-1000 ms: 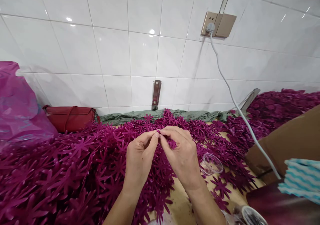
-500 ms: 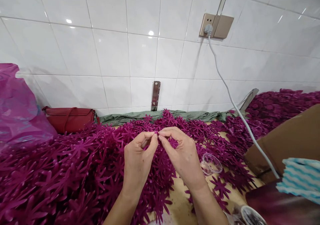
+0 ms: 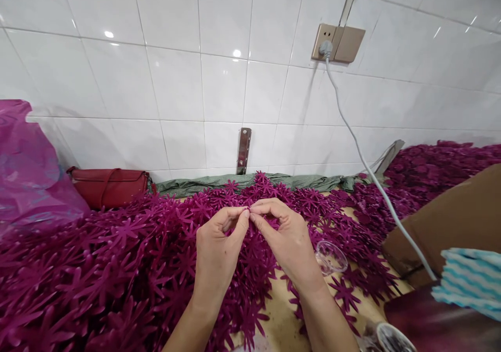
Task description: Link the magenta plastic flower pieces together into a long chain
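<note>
My left hand (image 3: 222, 242) and my right hand (image 3: 284, 237) meet at the fingertips in the middle of the view. Each is closed in a pinch of thumb and index finger. A tiny magenta bit shows between the tips, too small and covered to name. Below and around both hands spreads a deep pile of magenta flower-shaped pieces (image 3: 129, 232) with long thin petals. Just right of my right hand lies a clear plastic cup or lid (image 3: 332, 257) among the pieces.
A red bag (image 3: 107, 186) and a magenta plastic bag (image 3: 31, 169) are at the left. A grey cable (image 3: 358, 151) hangs from the wall socket (image 3: 338, 42). At the right are brown cardboard (image 3: 450, 221), a striped cloth (image 3: 467, 279) and a white-rimmed container (image 3: 395, 336).
Both hands stay pinched together and have shifted only slightly, with the left a touch to the right. The magenta bit between the fingertips shows less now.
</note>
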Motion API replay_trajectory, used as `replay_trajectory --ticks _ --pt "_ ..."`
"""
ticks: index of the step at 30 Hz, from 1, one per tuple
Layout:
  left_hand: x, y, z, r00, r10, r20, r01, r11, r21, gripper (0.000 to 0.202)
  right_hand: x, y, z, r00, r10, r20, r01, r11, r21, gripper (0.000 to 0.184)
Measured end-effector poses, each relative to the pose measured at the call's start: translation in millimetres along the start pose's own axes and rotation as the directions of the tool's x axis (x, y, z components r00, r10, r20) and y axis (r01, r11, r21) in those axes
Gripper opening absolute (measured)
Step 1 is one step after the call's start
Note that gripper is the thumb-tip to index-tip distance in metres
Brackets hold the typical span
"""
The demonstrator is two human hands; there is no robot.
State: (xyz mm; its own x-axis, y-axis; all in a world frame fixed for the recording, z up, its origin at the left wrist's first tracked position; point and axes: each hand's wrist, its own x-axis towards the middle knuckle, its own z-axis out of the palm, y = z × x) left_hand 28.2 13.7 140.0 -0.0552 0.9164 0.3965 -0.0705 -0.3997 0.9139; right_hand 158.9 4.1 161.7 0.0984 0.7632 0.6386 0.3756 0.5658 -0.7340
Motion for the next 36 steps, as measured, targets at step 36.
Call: replay_trajectory --ticks 36 --pt "-0.9 5.3 -4.2 0.990 0.141 -0.027 -0.127 0.946 0.298 0.014 -2.3 -5.5 0.1 1.000 -0.017 0.016 0.018 0.999 -0.038 0.014"
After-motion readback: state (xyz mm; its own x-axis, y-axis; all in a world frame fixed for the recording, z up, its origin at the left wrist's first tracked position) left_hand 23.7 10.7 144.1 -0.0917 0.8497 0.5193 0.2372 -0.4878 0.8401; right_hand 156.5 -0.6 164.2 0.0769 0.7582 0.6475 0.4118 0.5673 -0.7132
